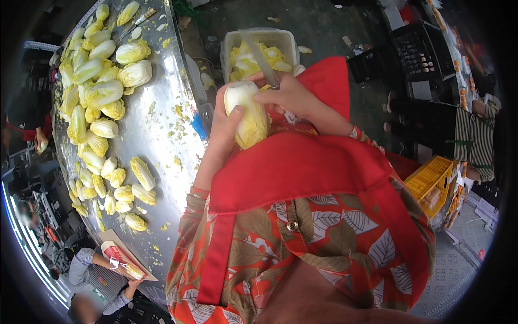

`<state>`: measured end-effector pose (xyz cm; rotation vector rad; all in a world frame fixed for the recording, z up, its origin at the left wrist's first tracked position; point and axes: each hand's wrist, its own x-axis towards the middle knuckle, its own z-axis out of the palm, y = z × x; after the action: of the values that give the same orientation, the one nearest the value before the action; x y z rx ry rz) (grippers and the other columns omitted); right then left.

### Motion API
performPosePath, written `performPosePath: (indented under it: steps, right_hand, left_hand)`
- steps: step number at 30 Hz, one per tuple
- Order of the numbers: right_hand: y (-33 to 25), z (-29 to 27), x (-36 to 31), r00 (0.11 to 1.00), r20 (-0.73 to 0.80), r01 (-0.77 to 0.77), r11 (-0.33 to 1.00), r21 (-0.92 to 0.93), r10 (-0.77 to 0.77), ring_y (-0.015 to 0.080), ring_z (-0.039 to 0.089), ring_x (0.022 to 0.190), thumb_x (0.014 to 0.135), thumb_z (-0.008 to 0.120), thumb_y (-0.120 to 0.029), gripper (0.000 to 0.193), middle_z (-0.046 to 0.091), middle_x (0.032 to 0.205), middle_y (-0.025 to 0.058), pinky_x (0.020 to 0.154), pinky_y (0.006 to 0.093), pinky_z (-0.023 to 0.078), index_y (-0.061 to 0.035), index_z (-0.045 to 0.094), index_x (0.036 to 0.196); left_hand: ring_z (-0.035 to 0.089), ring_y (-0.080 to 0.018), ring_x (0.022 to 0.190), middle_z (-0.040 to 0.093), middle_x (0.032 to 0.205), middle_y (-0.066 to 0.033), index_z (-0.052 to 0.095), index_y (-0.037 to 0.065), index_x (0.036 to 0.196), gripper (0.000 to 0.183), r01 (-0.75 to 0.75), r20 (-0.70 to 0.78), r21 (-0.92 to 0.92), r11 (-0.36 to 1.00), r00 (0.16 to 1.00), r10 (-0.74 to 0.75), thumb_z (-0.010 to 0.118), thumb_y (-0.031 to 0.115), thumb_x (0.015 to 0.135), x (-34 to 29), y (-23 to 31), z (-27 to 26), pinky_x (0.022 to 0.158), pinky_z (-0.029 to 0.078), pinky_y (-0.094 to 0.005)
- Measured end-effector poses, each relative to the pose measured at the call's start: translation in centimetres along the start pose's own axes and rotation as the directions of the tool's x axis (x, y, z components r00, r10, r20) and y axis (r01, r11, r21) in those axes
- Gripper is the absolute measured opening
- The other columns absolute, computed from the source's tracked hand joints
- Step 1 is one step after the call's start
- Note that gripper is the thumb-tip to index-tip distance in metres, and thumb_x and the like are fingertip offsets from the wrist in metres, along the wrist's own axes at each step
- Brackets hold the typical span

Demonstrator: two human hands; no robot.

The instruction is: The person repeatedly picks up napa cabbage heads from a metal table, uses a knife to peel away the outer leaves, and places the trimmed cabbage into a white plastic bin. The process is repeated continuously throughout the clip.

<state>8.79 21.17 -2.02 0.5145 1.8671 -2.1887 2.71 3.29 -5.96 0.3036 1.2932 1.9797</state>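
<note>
- Two hands work on one cabbage (247, 114) in front of the person's chest, above the red apron (302, 167).
- Left hand (225, 121) is wrapped around the cabbage from the left side, with the thumb pressing on its pale stem end, so it grips the cabbage firmly.
- Right hand (288, 94) is clenched around the handle of a knife (263, 59); the blade points up and away, towards a white tub (259, 40) with yellow leaf trimmings inside.
- Right fingertips also touch the top of the cabbage. I cannot tell exactly whether the blade edge meets the stem, because the hand covers that place.
- Many trimmed cabbages (97, 92) lie in a long heap on the steel tabletop (156, 124) at the left, with small leaf scraps between them.
- Another person (97, 272) stands at the lower left, near a red and white bag (116, 254).
- Risk, as I judge it: the left thumb sits very near the cutting place, so a slip of the knife on the hard stem could cut it.
- Cabbage is held in the air, not on the tabletop, so a wet leaf may come loose and the head could drop to the floor.
- Trimmings may miss the tub, since it stands beyond the hands.
</note>
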Motion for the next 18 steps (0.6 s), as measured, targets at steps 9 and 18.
performPosePath:
  steps: [9, 18]
  right_hand:
    - [2.5, 0.7, 0.3, 0.930, -0.138, 0.302, 0.922, -0.241, -0.341, 0.0184, 0.061, 0.090, 0.071, 0.061, -0.011, 0.044, 0.063, 0.102, 0.0117, 0.079, 0.0292, 0.048, 0.0015, 0.057, 0.113]
    - [1.4, 0.2, 0.0, 0.880, -0.328, 0.135, 0.843, -0.521, -0.343, 0.0195, 0.063, 0.094, 0.071, 0.056, -0.004, 0.046, 0.066, 0.103, 0.0123, 0.083, 0.0284, 0.048, -0.0012, 0.057, 0.117]
  left_hand:
    - [0.053, -0.0218, 0.111, 0.053, 0.123, -0.0109, 0.038, 0.006, 0.138, 0.066, 0.000, -0.036, 0.034, 0.999, 0.999, 0.001, 0.069, 0.016, 0.080, -0.2, 0.7, 0.6, 0.095, 0.043, -0.0332]
    - [0.054, -0.0246, 0.110, 0.051, 0.123, -0.0175, 0.037, 0.003, 0.137, 0.075, -0.124, -0.056, 0.668, 0.734, 0.975, 0.216, 0.071, 0.015, 0.070, 0.6, 1.8, -0.2, 0.094, 0.044, -0.0333]
